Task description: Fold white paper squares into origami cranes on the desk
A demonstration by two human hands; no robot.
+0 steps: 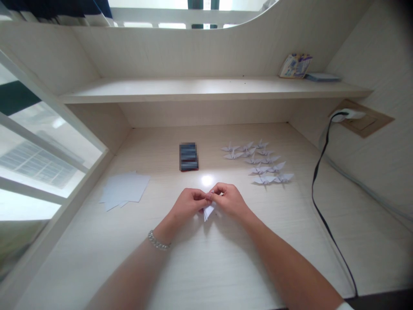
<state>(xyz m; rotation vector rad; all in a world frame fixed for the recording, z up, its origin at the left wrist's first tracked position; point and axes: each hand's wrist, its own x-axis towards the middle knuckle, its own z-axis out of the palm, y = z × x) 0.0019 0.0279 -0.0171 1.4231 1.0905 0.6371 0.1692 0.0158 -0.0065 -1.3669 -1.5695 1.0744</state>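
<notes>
Both hands meet over the middle of the pale wooden desk [226, 258]. My left hand [189, 202] and my right hand [227, 199] each pinch a small piece of folded white paper [208, 211], whose lower corner pokes out beneath the fingers. A silver bracelet [158, 242] circles my left wrist. Several finished white paper cranes [261, 163] lie in rows just beyond my right hand. A loose stack of flat white paper sheets [124, 190] rests to the left of my left hand.
A small dark blurred object [188, 156] lies behind the hands. A black cable [322, 189] runs from a wall socket [350, 115] down the right side of the desk. On the shelf [193, 88] above sit a small packet [295, 65] and flat papers.
</notes>
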